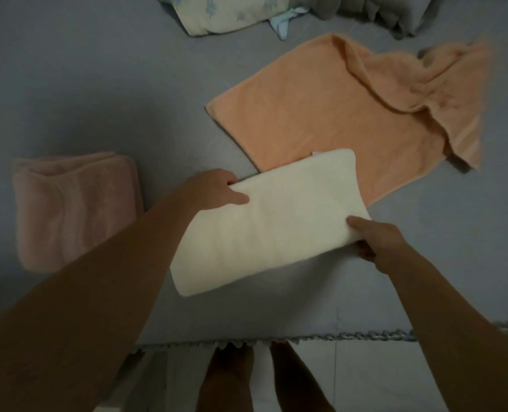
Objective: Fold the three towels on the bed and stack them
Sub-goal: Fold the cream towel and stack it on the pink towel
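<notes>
Open grey bed sheet (77,84) across the far left, clear for a reach. Folded pink towel (74,209) blocking the near left, just beside the left forearm. Spread orange towel (321,114) filling the right centre, its far end bunched into raised folds. Folded white towel (264,221) in the middle, far corner overlapping the orange one, pinched by 2 hands: left hand (214,188), right hand (377,242). Bare sheet between white towel and bed edge, and at the far right. Pillow (226,13) and rumpled grey bedding (395,13) closing off the far side.
</notes>
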